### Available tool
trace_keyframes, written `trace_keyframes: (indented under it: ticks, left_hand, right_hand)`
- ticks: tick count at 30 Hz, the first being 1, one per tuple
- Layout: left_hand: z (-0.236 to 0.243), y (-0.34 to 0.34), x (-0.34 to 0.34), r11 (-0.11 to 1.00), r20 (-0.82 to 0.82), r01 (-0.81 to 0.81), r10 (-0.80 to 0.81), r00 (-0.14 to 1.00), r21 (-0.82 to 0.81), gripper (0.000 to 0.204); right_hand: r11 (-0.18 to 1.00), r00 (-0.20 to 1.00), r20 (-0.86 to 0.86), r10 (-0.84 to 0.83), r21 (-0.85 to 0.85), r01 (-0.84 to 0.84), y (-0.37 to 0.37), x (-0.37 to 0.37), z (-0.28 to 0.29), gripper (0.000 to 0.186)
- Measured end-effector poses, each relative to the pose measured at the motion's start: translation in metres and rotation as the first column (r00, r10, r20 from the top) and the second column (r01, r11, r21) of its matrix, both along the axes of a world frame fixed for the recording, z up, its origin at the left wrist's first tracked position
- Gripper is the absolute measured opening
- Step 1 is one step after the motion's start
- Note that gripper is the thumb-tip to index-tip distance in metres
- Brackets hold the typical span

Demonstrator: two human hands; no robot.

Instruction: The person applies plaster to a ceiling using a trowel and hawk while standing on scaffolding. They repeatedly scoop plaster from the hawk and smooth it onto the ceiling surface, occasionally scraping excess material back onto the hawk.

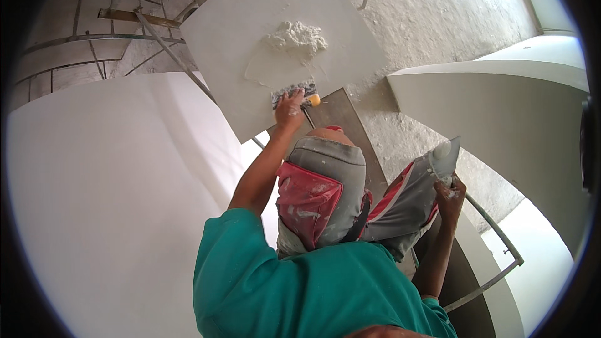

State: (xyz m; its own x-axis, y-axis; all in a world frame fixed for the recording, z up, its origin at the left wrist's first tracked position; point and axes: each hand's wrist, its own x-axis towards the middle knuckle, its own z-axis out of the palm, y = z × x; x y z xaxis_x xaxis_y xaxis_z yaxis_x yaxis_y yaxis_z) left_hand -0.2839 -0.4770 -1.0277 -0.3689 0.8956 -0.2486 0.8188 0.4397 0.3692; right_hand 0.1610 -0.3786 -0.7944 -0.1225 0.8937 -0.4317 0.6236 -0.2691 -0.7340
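Note:
My left hand is closed on a trowel with a dark, plaster-smeared blade and a yellow handle end, over the near edge of a large pale board. Beyond it a heap of wet white plaster sits on the board, with a thin smear trailing toward the trowel. Out to the right, beside my bent knee, my right hand grips a flat-bladed plastering knife, its blade tilted upward. A rounded whitish lump shows against that blade; whether it is plaster or part of the tool I cannot tell.
Brown planking runs beneath the board and my legs. Metal scaffold tubes stand at the upper left, and a bent tube rail curves at the lower right. A white wall fills the left. Rough, dusty floor lies far below.

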Motion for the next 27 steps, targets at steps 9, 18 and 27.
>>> trace_keyframes:
  ticks: [9,18,27]
  left_hand:
    - [0.004,-0.001,-0.078,0.766,-0.174,-0.633,0.613,0.771,-0.108,0.026]
    - [0.034,0.039,-0.160,0.762,-0.038,-0.618,0.624,0.780,-0.194,0.036]
    - [0.033,0.058,-0.073,0.924,0.024,-0.272,0.289,0.957,-0.267,0.038]
  right_hand:
    - [0.998,0.999,0.014,-0.036,-0.046,0.037,-0.002,-0.008,-0.001,0.013]
    - [0.998,0.995,0.090,-0.046,0.040,0.042,-0.008,-0.005,0.004,0.017]
    - [0.993,0.992,0.030,-0.121,0.019,0.120,-0.018,-0.004,0.004,0.014]
